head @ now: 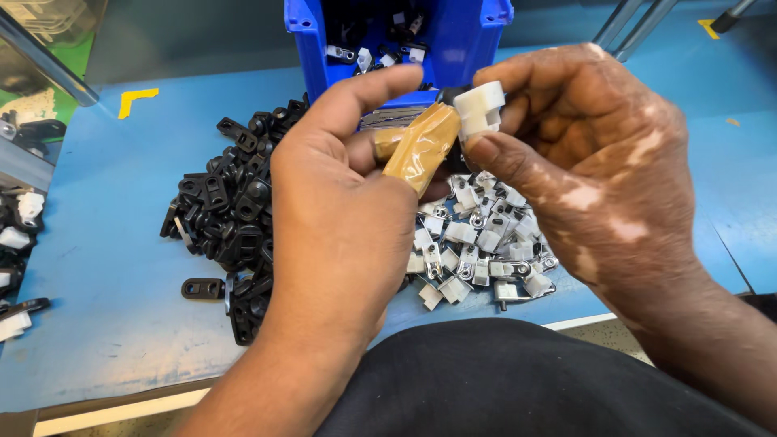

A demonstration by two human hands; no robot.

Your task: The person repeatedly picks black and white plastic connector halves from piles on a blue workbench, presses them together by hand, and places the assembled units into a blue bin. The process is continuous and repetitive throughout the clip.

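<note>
My right hand [587, 154] pinches a small white plastic piece [479, 108] between thumb and forefinger, in front of the blue bin. My left hand [344, 194] is raised next to it, with tan tape wrapped around two fingertips [421, 146]; those taped fingers touch the white piece and a dark part hidden behind it. Below the hands lies a pile of white plastic and metal clips [477, 247]. A heap of black plastic brackets [231, 214] lies to the left of my left hand.
A blue bin [465, 40] holding assembled black and white parts stands at the back of the blue table [97, 243]. More parts sit in a tray at the left edge [16, 235]. Metal legs rise at the back right [631, 24].
</note>
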